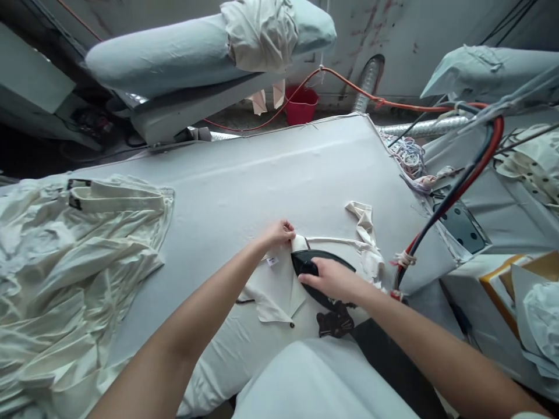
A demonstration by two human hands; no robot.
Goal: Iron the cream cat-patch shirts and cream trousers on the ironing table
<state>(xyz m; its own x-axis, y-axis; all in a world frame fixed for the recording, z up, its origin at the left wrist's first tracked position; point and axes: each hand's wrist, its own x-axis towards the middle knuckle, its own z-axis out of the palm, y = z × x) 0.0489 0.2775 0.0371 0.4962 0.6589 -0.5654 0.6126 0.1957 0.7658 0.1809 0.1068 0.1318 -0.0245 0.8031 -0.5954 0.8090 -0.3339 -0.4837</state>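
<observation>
A cream garment (275,294) with a dark button and a small white label lies on the padded ironing table in front of me. My left hand (282,233) is closed, pinching the garment's edge near its top. In my right hand (329,278) is a dark iron (323,256), its tip at the cream fabric just below my left fingertips. My right fingers wrap its handle, which is mostly hidden. A strip of the garment (364,224) trails out to the right. By the iron's rear, near my body, shows a dark cat-shaped patch (335,322).
A pile of cream clothes (78,250) covers the table's left side. Thick red and black hoses (458,203) arch over the right. Padded pressing arms (166,55) stand behind the ironing table (262,180), with a red bucket (301,107) beyond. A phone (463,224) lies right.
</observation>
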